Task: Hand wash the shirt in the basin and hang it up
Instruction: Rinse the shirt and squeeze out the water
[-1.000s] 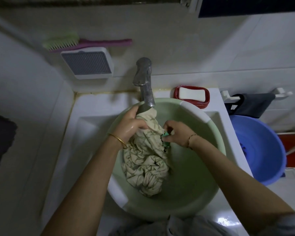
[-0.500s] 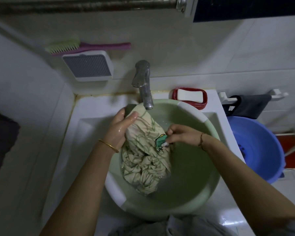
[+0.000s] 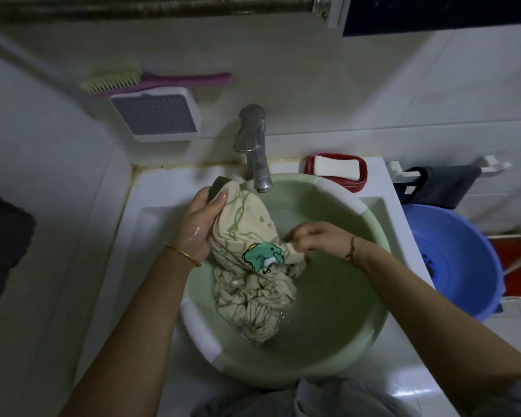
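Note:
A wet cream shirt (image 3: 247, 236) with green lines and a green dinosaur patch hangs into the pale green basin (image 3: 337, 335), which sits in the white sink (image 3: 151, 224). My left hand (image 3: 200, 224) grips the shirt's upper part near its dark collar, just below the metal tap (image 3: 254, 152). My right hand (image 3: 316, 237) pinches a fold of the shirt beside the patch. The shirt's lower end lies bunched and twisted in the basin's water.
A white soap bar in a red dish (image 3: 337, 170) sits behind the basin. A blue tub (image 3: 463, 257) stands to the right under a dark cloth (image 3: 442, 185) on a rail. A green and pink brush (image 3: 151, 81) lies on a wall box.
My left hand has shifted left and lifted the shirt's top, spreading it so the dinosaur patch shows. My right hand moved right, pulling the fabric taut.

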The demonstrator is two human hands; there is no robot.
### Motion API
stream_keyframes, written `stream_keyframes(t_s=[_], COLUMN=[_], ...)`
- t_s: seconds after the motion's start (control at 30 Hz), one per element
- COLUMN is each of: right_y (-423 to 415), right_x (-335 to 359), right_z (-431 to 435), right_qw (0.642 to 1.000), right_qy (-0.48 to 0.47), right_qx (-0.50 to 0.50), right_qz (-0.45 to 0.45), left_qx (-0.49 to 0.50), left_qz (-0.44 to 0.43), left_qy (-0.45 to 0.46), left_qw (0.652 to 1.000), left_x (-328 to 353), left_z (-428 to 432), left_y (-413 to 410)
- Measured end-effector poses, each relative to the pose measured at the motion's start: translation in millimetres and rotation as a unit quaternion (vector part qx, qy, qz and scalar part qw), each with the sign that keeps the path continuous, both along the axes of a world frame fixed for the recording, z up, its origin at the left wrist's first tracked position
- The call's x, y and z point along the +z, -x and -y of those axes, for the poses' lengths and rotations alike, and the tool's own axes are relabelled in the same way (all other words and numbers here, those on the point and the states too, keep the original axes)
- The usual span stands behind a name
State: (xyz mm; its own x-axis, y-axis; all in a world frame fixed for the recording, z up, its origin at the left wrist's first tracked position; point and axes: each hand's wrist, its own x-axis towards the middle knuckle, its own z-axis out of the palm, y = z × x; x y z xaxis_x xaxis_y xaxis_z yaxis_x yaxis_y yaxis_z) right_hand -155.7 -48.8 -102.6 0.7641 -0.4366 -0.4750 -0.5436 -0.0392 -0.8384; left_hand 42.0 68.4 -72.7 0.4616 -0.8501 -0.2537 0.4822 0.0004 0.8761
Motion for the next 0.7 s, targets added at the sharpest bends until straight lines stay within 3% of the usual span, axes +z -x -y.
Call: stream_keyframes(t_s=[0.07,0.13,0.2,0.33,0.4,0.53,0.6,0.63,0.7], right_y=[-7,-7,-5,0,3,8,9,8,8], right_x=[-2,-8,-9,-7,-7,-1,8,11,18], right_z=[-2,-1,0,-3,-8,-2,2,4,3], right_qw=[0.989,0.985,0.997,0.99,0.987,0.995,0.981,0.974,0.966], right_qy=[-0.082,-0.087,-0.008,-0.077,-0.067,0.045,0.103,0.132,0.17], right_qx=[-0.118,-0.147,-0.08,0.097,0.131,-0.075,-0.147,-0.167,-0.183], right_qz=[0.023,0.012,-0.01,-0.06,-0.065,0.043,0.076,0.077,0.071], left_qx=[0.007,0.022,0.027,0.006,0.0,0.013,0.025,0.024,0.007], left_qz=[-0.001,0.002,-0.003,-0.009,-0.003,0.036,0.126,0.215,0.398], left_qy=[-0.006,0.0,0.013,0.031,0.027,0.003,-0.042,-0.077,-0.141], left_qw=[1.0,1.0,1.0,0.999,1.0,0.999,0.991,0.973,0.906], left_x=[-1,-2,-3,-1,2,9,11,12,12], left_z=[1,3,3,3,3,-2,-5,-6,-7], left_y=[2,1,2,7,8,0,-6,-9,-11])
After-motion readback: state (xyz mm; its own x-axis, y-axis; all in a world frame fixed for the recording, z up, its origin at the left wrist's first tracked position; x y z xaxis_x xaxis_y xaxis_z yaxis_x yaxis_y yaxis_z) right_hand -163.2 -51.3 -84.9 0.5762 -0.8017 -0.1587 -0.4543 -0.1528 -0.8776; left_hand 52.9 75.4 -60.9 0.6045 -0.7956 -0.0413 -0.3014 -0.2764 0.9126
